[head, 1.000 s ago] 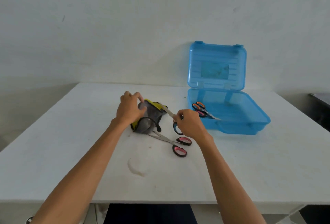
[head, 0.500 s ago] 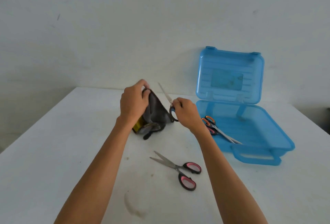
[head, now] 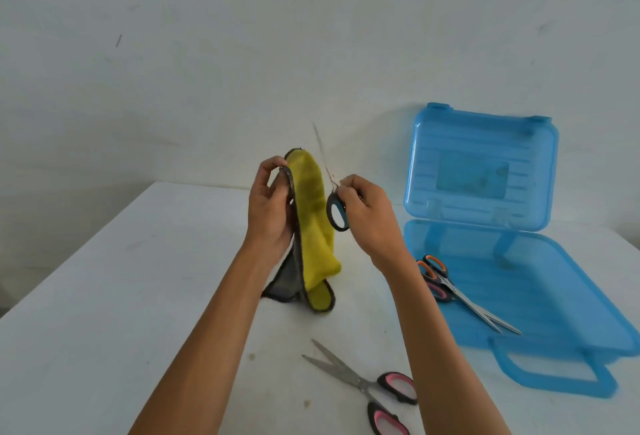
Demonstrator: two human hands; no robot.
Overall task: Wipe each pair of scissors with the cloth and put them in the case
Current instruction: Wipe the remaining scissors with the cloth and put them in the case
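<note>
My left hand is curled around the top edge of the cloth, thumb on the near side and fingers wrapped over the dark hem, so the cloth hangs down from my grip with its yellow face turned toward the case and its grey face toward me. Its lower end drapes onto the table, to the left of the case. My right hand is pinched on the blue scissors, fingertips closed on the handle where it meets the blades; one black-and-blue ring hangs free below my fingers, and the thin blades point up and slightly left, just beside the yellow side of the cloth. I cannot tell whether the blades touch the cloth. Both hands are raised above the table, left of the case. The case lies open, its lid standing up against the wall and its base flat on the table. Inside the base, near its left wall, lie the orange scissors, handles toward my right forearm and blades pointing toward the case's front handle. The pink scissors lie on the table in front of the case and to its left, blades slightly parted and pointing left, handles nearest me.
</note>
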